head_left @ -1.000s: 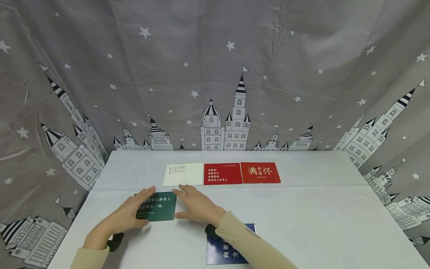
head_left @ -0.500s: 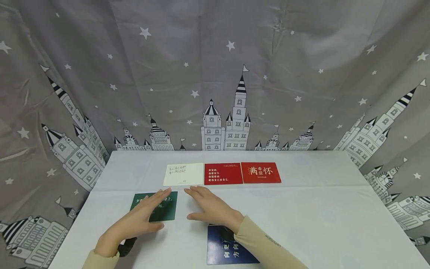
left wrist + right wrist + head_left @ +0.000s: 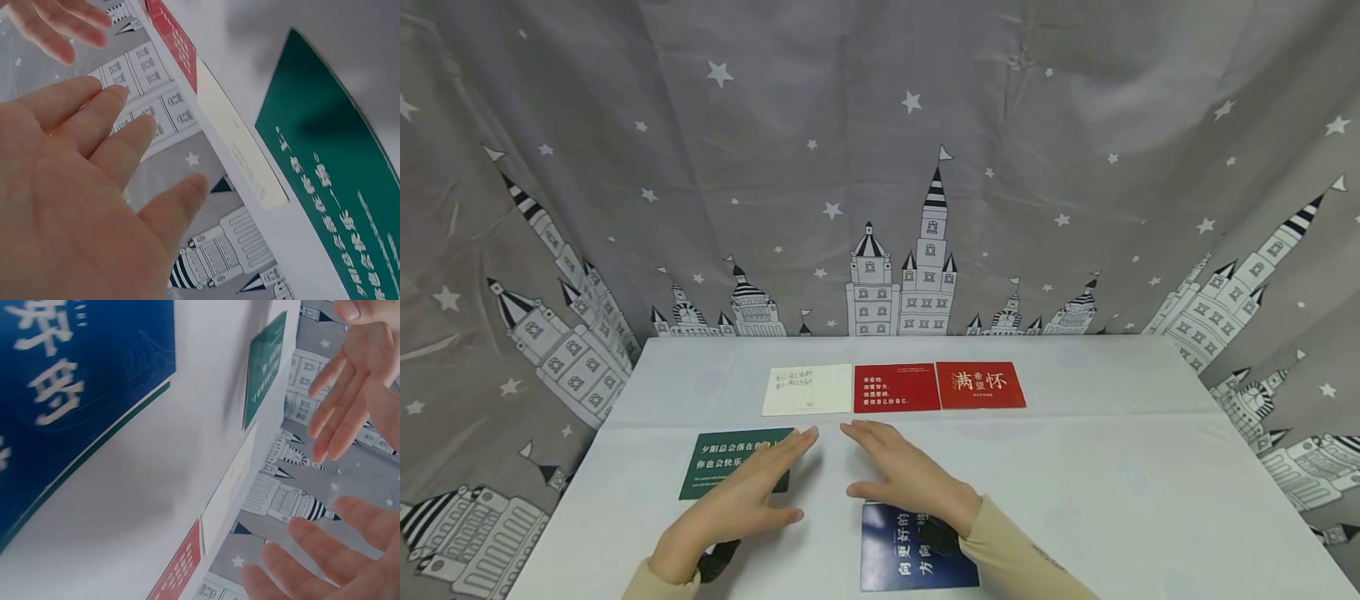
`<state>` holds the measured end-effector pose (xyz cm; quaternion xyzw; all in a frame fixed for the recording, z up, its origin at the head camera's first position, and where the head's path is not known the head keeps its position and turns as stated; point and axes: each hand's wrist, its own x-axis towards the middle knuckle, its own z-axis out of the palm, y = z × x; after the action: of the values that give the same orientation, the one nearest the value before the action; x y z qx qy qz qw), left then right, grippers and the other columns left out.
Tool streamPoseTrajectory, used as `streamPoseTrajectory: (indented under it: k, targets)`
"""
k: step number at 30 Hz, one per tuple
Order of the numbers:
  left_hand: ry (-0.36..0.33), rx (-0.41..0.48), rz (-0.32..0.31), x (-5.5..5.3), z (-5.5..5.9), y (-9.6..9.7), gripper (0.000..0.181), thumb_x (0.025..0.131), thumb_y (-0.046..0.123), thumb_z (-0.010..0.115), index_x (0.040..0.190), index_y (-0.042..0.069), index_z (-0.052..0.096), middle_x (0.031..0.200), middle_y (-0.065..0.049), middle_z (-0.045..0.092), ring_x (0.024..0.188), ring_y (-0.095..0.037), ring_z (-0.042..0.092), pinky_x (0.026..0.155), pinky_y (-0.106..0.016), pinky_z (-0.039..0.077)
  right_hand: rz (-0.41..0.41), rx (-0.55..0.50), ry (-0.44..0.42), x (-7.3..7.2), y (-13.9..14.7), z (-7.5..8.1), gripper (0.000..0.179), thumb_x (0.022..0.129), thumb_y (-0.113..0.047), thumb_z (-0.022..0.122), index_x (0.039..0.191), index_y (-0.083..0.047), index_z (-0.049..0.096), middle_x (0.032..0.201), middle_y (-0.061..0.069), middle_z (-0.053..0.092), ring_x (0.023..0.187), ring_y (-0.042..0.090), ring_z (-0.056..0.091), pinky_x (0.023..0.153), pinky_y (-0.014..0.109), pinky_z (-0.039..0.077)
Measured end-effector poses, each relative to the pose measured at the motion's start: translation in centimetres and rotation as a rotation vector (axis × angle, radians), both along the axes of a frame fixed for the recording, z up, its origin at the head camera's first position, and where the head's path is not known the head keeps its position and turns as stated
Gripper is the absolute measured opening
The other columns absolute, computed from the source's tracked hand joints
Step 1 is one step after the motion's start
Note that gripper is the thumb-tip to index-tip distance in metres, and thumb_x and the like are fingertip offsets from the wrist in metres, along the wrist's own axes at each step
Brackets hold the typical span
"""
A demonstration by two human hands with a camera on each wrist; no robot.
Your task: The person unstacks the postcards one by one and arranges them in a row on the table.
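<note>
A green card [image 3: 711, 477] with white lettering lies flat on the white table, partly hidden in the head view by my left hand [image 3: 737, 504]. That hand hovers over the card's right part with straight fingers and holds nothing. My right hand [image 3: 917, 475], also straight-fingered, is raised above the far edge of a blue card [image 3: 887, 550] and grips nothing. In the right wrist view, a thin green edge [image 3: 103, 440] shows beneath the blue card. The palms face each other with a gap between them.
Along the back of the table [image 3: 1112, 475] lie a cream card [image 3: 807, 392] with handwriting, a red card [image 3: 880, 392] and another red card [image 3: 981, 385], side by side in a row. A grey castle-print curtain [image 3: 1000, 167] hangs behind.
Both hands have shifted to the right; the right hand has left the green card's edge. The left hand no longer covers the card's left side. The row of cards stays put.
</note>
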<state>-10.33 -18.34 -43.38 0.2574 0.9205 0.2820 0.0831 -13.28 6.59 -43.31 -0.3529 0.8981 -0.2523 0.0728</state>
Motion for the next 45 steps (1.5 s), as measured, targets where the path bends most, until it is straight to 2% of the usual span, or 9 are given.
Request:
streamPoseTrajectory:
  k: [5, 10, 20, 27, 38, 45]
  targets:
    - [0.003, 0.001, -0.008, 0.1, -0.1, 0.9, 0.088, 0.071, 0.024, 0.074, 0.143, 0.016, 0.024, 0.146, -0.001, 0.025, 0.133, -0.026, 0.018, 0.104, -0.054, 0.013, -0.034, -0.015, -0.008, 0.5, 1.4, 0.2, 0.075, 0.081, -0.047, 0.061, 0.143, -0.025, 0.024, 0.142, -0.003, 0.030, 0.129, 0.016, 0.027, 0.102, 0.038, 0.029]
    - [0.018, -0.024, -0.018, 0.1, -0.4, 1.7, 0.089, 0.071, 0.027, 0.074, 0.144, 0.018, 0.023, 0.146, 0.002, 0.023, 0.134, -0.020, 0.017, 0.105, -0.051, 0.012, -0.059, -0.047, -0.011, 0.9, 2.9, 0.3, 0.076, 0.081, -0.046, 0.061, 0.143, -0.025, 0.023, 0.143, -0.003, 0.028, 0.129, 0.017, 0.026, 0.101, 0.040, 0.030]
    - [0.036, -0.032, -0.021, 0.6, -0.7, 3.0, 0.091, 0.070, 0.032, 0.074, 0.144, 0.019, 0.024, 0.147, 0.005, 0.022, 0.134, -0.018, 0.017, 0.106, -0.049, 0.013, -0.118, -0.057, -0.082, 2.0, 5.5, -0.1, 0.078, 0.079, -0.045, 0.063, 0.143, -0.029, 0.021, 0.145, -0.003, 0.024, 0.131, 0.018, 0.023, 0.101, 0.042, 0.030]
    - [0.014, -0.025, -0.045, 0.9, -0.9, 3.9, 0.092, 0.070, 0.034, 0.074, 0.144, 0.019, 0.021, 0.148, 0.003, 0.020, 0.134, -0.020, 0.015, 0.106, -0.050, 0.011, -0.155, -0.061, -0.101, 2.7, 7.2, -0.2, 0.078, 0.079, -0.041, 0.065, 0.143, -0.027, 0.023, 0.145, 0.000, 0.024, 0.129, 0.021, 0.026, 0.100, 0.044, 0.032]
    - [0.010, -0.009, -0.072, 1.6, -1.3, 5.0, 0.092, 0.071, 0.035, 0.073, 0.145, 0.020, 0.020, 0.148, 0.005, 0.018, 0.134, -0.021, 0.015, 0.106, -0.048, 0.012, -0.218, -0.059, -0.156, 3.9, 9.2, -1.1, 0.077, 0.079, -0.047, 0.063, 0.142, -0.027, 0.025, 0.144, 0.001, 0.025, 0.128, 0.022, 0.027, 0.098, 0.048, 0.032]
    - [-0.060, 0.011, -0.060, 2.1, -1.8, 5.6, 0.099, 0.066, 0.032, 0.077, 0.145, 0.021, 0.018, 0.147, 0.004, 0.019, 0.134, -0.020, 0.015, 0.106, -0.049, 0.011, -0.237, -0.083, -0.237, 5.0, 9.9, -2.1, 0.076, 0.078, -0.049, 0.062, 0.142, -0.029, 0.026, 0.144, 0.003, 0.024, 0.128, 0.026, 0.027, 0.096, 0.052, 0.033]
